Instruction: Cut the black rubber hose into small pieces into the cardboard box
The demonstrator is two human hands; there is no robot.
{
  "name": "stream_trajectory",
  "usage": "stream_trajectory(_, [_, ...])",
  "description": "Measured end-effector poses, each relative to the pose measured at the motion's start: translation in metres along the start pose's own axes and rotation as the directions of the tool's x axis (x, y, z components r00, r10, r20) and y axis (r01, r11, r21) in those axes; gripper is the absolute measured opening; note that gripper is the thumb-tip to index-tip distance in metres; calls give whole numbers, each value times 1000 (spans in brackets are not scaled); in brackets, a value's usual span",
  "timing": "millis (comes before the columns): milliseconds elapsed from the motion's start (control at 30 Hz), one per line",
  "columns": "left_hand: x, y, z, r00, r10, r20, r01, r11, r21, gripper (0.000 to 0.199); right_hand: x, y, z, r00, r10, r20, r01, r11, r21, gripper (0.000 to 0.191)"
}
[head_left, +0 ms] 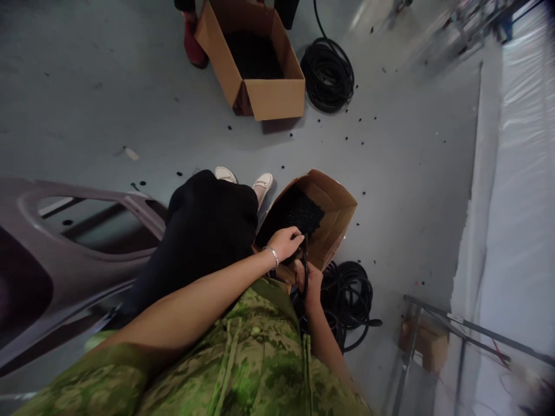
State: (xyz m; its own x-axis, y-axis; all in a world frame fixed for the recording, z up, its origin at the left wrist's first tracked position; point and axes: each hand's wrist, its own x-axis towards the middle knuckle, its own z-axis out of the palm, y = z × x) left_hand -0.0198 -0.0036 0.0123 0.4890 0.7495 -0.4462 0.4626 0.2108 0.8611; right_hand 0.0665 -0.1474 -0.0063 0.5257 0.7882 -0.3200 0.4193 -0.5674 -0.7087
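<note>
My left hand (284,242), with a silver bracelet at its wrist, is above the near side of an open cardboard box (340,211). Its fingertips are pinched together beside the top end of a long, thin black thing (306,260). Around that thing my right hand (312,283) is closed, at the box's near edge. Whether it is a length of hose or a tool with a looped handle, I cannot make out. Many small black pieces (306,214) fill the lower part of the box.
Coils of black hose (355,289) lie right of my right forearm. Ahead stands another cardboard box (277,98) of black pieces, near a person's red shoe (193,43) and a second hose coil (328,75). A grey car-body panel (87,202) is at left, a metal frame (433,318) at right.
</note>
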Motion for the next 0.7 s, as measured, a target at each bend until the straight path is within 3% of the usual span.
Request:
stream_trajectory(100, [1, -2, 2, 1000, 8, -13, -9, 998, -67, 17, -3, 5, 3, 1000, 21, -3, -21, 999, 35, 50])
stream_trajectory(233, [0, 0, 3, 1000, -14, -12, 11, 974, -228, 18, -1, 8, -1, 992, 84, 90, -91, 993, 75, 48])
stream_trajectory(400, [-4, 8, 0, 997, -54, -50, 34, 939, -342, 22, 7, -11, -17, 992, 42, 116, -48, 998, 45, 47])
stream_trajectory(533, [-6, 14, -3, 996, -40, -75, 9, 925, -379, 19, 12, -32, -25, 973, 108, 203, -158, 956, 248, 40])
stream_trajectory(700, [-12, 22, -6, 996, -33, 88, 77, 823, -563, 22, 15, -35, -20, 947, -102, 306, -98, 813, 574, 39])
